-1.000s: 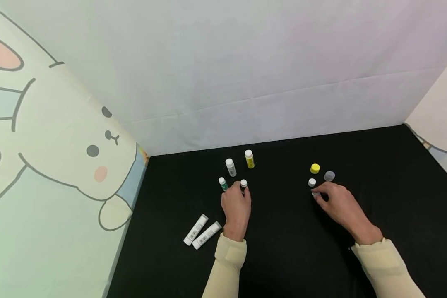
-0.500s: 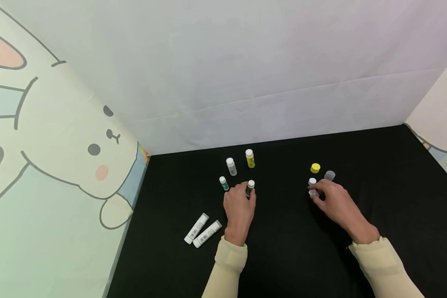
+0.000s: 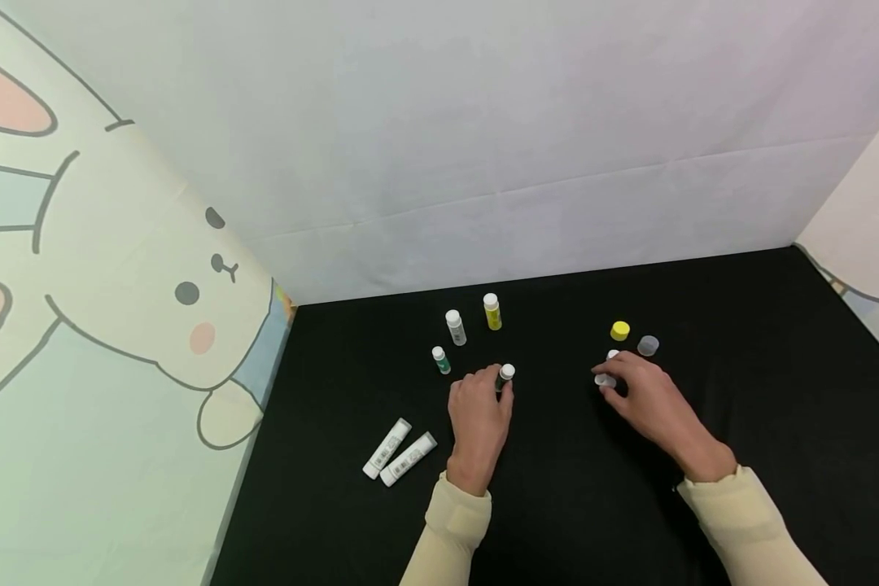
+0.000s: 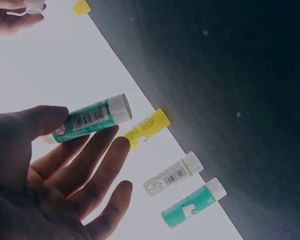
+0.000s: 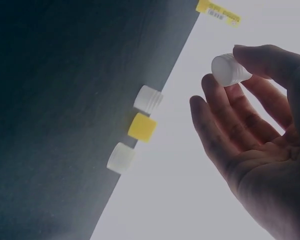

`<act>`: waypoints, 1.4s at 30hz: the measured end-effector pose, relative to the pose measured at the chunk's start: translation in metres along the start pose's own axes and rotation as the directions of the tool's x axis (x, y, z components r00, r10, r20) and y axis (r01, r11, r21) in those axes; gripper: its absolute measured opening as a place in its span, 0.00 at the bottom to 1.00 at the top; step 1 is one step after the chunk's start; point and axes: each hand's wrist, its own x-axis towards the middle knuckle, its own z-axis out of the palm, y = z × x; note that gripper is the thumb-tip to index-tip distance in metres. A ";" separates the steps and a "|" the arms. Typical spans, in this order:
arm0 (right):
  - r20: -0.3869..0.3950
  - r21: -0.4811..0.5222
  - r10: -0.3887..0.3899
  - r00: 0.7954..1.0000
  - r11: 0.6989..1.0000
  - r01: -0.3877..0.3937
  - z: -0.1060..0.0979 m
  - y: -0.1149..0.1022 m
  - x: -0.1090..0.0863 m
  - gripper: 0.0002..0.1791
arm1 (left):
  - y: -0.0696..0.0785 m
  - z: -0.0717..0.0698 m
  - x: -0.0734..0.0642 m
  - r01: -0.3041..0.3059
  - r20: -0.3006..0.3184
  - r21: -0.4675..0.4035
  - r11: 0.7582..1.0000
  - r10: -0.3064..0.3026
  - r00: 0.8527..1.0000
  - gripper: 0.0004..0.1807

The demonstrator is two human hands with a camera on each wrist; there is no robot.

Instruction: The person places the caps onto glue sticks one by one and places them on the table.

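Across the black table [image 3: 579, 505], the left hand [image 3: 478, 411] pinches a labelled green container [image 4: 92, 117], while the right hand [image 3: 652, 403], nearer the right edge, pinches a whitish cap [image 5: 230, 70]. Two white tubes [image 3: 408, 460] lie closer to the left edge. Toward the far edge stand a yellow container [image 3: 494, 316], a white container [image 3: 456, 330] and a smaller-looking green one [image 3: 443, 363]; the contents of all these are hidden. Just beyond the right fingers sit a yellow cap [image 3: 619, 331], a clear cap [image 3: 648, 346] and a partly covered white cap [image 3: 613, 355].
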 end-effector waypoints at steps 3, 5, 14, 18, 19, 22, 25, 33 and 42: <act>-0.005 0.004 -0.012 1.000 1.000 0.012 0.002 -0.005 0.001 0.15 | 0.002 0.001 -0.002 -0.027 -0.012 -0.007 1.000 0.027 1.000 0.10; -0.006 0.009 -0.020 1.000 1.000 0.020 0.003 -0.008 0.002 0.15 | 0.003 0.001 -0.004 -0.042 -0.014 -0.013 0.999 0.042 0.999 0.10; -0.018 0.027 -0.068 0.998 0.997 0.068 0.007 -0.022 0.007 0.17 | 0.006 0.003 -0.008 -0.097 -0.020 -0.002 0.995 0.097 0.995 0.10; -0.025 0.042 -0.087 0.996 0.995 0.088 0.010 -0.027 0.009 0.18 | 0.007 0.003 -0.010 -0.115 -0.027 0.006 0.993 0.115 0.993 0.10; -0.027 0.045 -0.090 0.996 0.995 0.091 0.010 -0.028 0.009 0.18 | 0.007 0.003 -0.010 -0.117 -0.024 0.008 0.993 0.117 0.993 0.10; -0.035 0.055 -0.099 0.994 0.993 0.101 0.012 -0.031 0.010 0.17 | 0.008 0.003 -0.012 -0.124 -0.022 0.016 0.992 0.124 0.992 0.11; -0.038 0.061 -0.106 0.994 0.992 0.108 0.013 -0.033 0.010 0.18 | 0.009 0.003 -0.013 -0.126 -0.012 0.019 0.992 0.126 0.992 0.11; -0.020 0.068 -0.100 0.995 0.993 0.101 0.014 -0.038 0.010 0.18 | 0.009 0.002 -0.016 -0.143 -0.002 0.030 0.989 0.143 0.990 0.11; -0.033 0.068 -0.127 0.991 0.989 0.129 0.015 -0.043 0.011 0.18 | 0.011 0.002 -0.019 -0.177 -0.028 0.039 0.984 0.178 0.984 0.11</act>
